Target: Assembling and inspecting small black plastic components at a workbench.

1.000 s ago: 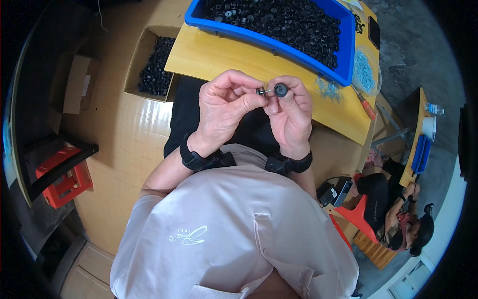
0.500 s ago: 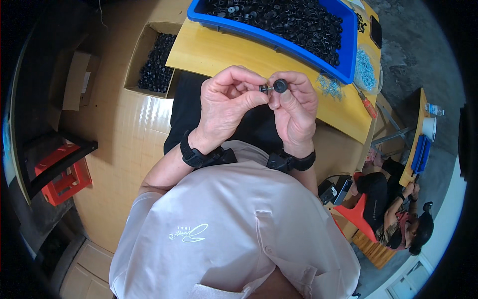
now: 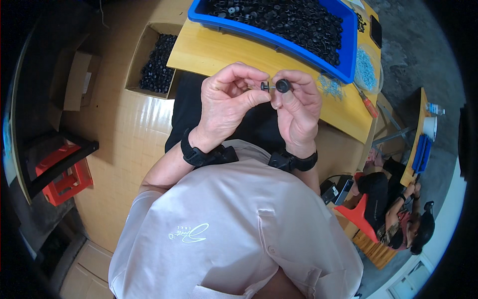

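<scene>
My left hand (image 3: 229,102) and my right hand (image 3: 297,107) meet in front of my chest, just below the edge of a yellow wooden table (image 3: 219,52). Between the fingertips sits a small black round part on a thin metal pin (image 3: 275,86). The right thumb and forefinger pinch the round black head; the left fingertips close on the pin's other end. Both wrists wear black bands. A blue tray (image 3: 348,55) full of several small black parts stands on the table just beyond my hands.
A cardboard box (image 3: 154,60) of black parts sits left of the table on a cardboard sheet. A clear bag of small pale pieces (image 3: 366,70) and an orange-handled screwdriver (image 3: 367,103) lie at the table's right. A red crate (image 3: 64,177) stands lower left. Another person (image 3: 398,219) sits at right.
My hands stay together at the same spot; the fingers have shifted slightly on the small part, and the pin now shows more clearly between them.
</scene>
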Available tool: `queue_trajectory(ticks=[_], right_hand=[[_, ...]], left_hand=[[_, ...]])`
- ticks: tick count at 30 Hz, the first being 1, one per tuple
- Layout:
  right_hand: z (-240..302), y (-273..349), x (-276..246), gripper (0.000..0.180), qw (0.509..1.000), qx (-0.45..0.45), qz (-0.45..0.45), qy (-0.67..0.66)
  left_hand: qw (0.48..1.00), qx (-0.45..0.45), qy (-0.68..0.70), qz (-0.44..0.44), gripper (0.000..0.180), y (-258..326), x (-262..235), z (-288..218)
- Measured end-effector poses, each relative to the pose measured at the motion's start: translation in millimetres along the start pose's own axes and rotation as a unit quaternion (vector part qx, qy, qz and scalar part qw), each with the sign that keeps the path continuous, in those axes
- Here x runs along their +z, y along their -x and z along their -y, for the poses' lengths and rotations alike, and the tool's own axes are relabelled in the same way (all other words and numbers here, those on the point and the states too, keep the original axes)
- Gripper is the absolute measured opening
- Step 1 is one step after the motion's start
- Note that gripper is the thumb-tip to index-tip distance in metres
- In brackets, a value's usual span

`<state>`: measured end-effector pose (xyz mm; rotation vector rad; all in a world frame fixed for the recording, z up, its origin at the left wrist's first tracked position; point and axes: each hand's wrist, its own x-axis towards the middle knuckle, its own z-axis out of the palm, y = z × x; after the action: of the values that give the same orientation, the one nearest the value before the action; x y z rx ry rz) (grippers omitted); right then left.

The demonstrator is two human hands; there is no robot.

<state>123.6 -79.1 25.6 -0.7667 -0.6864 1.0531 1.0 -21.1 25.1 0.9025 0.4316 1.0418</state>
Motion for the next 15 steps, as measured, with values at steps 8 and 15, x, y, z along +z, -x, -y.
queue_trajectory(ticks=[8, 15], right_hand=[[-5.6, 1.7, -4.2, 0.022, 0.999, -0.003, 0.000, -0.040], [-1.6, 1.3, -3.1, 0.022, 1.000, -0.007, 0.005, -0.003]], left_hand=[[0.999, -0.020, 0.045, 0.011, 0.019, 1.5, -4.4, 3.0], [0.988, -0.072, 0.131, 0.045, 0.021, -1.5, -9.2, 4.6]])
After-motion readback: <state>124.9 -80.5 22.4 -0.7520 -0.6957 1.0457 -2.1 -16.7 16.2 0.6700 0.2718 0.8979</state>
